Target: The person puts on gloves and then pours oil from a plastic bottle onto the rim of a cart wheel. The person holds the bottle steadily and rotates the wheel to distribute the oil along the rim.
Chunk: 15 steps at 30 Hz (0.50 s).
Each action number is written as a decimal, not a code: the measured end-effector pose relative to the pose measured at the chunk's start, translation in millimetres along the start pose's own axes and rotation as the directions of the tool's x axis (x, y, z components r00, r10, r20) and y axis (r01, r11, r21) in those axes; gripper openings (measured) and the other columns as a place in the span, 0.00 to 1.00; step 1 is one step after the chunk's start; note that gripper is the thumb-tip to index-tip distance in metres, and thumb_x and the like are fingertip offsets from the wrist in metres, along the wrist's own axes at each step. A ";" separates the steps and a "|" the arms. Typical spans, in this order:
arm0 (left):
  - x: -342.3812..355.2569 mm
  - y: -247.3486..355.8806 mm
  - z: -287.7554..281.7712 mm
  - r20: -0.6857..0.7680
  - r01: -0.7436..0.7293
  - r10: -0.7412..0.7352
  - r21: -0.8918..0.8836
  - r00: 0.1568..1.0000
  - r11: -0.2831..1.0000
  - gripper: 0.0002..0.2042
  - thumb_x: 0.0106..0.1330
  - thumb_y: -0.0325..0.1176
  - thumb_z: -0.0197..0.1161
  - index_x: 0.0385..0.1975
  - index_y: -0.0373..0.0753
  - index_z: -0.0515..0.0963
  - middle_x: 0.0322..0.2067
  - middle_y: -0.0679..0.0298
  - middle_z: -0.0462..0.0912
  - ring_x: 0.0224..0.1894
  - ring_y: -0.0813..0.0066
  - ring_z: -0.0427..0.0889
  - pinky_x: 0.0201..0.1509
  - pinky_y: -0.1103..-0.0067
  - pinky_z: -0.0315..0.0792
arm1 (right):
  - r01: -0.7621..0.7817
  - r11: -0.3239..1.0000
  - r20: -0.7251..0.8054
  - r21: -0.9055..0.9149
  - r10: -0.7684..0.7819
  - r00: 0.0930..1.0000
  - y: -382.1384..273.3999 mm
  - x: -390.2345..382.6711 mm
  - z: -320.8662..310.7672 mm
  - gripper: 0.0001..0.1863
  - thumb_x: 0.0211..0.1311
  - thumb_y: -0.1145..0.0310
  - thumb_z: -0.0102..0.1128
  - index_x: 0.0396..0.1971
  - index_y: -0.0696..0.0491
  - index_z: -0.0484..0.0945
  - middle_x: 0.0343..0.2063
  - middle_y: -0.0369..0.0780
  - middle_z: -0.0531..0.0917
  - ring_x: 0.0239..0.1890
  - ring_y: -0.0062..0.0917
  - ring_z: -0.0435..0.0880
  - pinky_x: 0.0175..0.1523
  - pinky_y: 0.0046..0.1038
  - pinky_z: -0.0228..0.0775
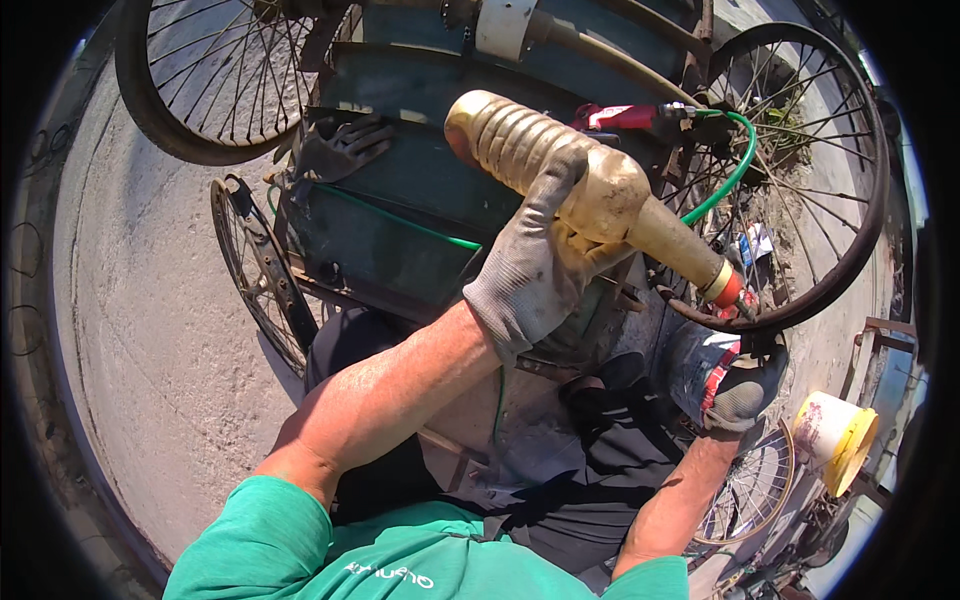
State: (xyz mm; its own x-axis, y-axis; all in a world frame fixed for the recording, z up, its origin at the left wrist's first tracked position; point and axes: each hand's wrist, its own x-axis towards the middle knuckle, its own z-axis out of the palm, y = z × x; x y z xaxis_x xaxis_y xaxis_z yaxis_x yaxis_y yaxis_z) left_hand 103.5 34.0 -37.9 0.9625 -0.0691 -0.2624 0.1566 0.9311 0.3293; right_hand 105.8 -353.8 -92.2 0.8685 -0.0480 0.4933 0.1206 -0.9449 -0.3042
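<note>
My left hand, in a grey work glove, grips a yellowish ribbed plastic bottle round its middle. The bottle tilts down to the right, and its narrow neck ends in a red tip. Below that tip, my gloved right hand is closed around a greyish can-like container with a red band. Whether the tip touches the container or only overlaps it in view, I cannot tell. What is inside either one does not show. A spoked wheel stands just behind the bottle's tip.
A dark green metal cart body lies ahead, carrying a red hand tool with a green hose and grey gloves. More spoked wheels stand at left. A white bucket with a yellow rim sits at right, near a loose wheel rim.
</note>
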 end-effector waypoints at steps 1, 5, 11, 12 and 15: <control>-7.0 0.9 6.1 -0.030 -0.018 0.019 0.027 0.999 0.999 0.34 0.73 0.59 0.69 0.70 0.46 0.68 0.61 0.62 0.79 0.65 0.64 0.81 0.74 0.57 0.76 | -0.071 0.994 -0.048 0.082 0.075 0.996 -11.9 -1.8 -5.3 0.18 0.79 0.70 0.56 0.60 0.63 0.81 0.50 0.48 0.89 0.45 0.35 0.90 0.48 0.35 0.83; -20.4 -2.6 8.4 0.007 0.079 -0.079 -0.091 0.997 0.993 0.32 0.77 0.60 0.64 0.69 0.44 0.70 0.63 0.62 0.79 0.65 0.64 0.81 0.70 0.60 0.81 | -0.194 0.374 -0.046 0.907 0.544 0.838 -67.4 -0.2 -26.1 0.20 0.79 0.67 0.57 0.60 0.67 0.80 0.55 0.45 0.87 0.56 0.33 0.86 0.63 0.33 0.79; -51.2 -25.6 26.6 -0.055 0.105 -0.111 -0.112 0.992 0.988 0.30 0.78 0.58 0.62 0.70 0.44 0.68 0.63 0.60 0.79 0.65 0.62 0.81 0.73 0.59 0.78 | -0.053 0.238 0.049 0.970 0.020 0.999 -162.0 -27.0 -53.6 0.35 0.72 0.66 0.70 0.72 0.65 0.68 0.64 0.48 0.79 0.67 0.32 0.78 0.75 0.37 0.67; -57.5 -32.2 28.1 -0.022 0.133 -0.136 -0.095 0.991 0.987 0.31 0.78 0.58 0.62 0.70 0.44 0.69 0.63 0.60 0.79 0.65 0.62 0.82 0.73 0.59 0.78 | -0.091 0.308 0.102 0.947 -0.021 0.995 -166.3 -34.3 -59.5 0.40 0.68 0.68 0.74 0.75 0.65 0.64 0.66 0.47 0.76 0.69 0.33 0.76 0.77 0.38 0.66; -85.6 -46.2 28.0 0.045 0.241 -0.238 -0.085 0.970 0.967 0.31 0.78 0.59 0.63 0.70 0.43 0.70 0.62 0.60 0.80 0.65 0.62 0.82 0.72 0.61 0.78 | -0.279 -0.088 0.282 0.956 0.024 0.959 -206.7 -55.2 -76.1 0.56 0.60 0.63 0.84 0.80 0.62 0.54 0.69 0.48 0.72 0.72 0.34 0.73 0.78 0.39 0.65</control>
State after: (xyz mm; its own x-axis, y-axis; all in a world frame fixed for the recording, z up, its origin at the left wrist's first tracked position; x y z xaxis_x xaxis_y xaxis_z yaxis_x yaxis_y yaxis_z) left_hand 20.1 -13.1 -5.2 0.9065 -0.3051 -0.2917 0.3648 0.9139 0.1780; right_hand -3.7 -180.4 5.4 0.9715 0.0230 0.2357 0.2064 0.4063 -0.8901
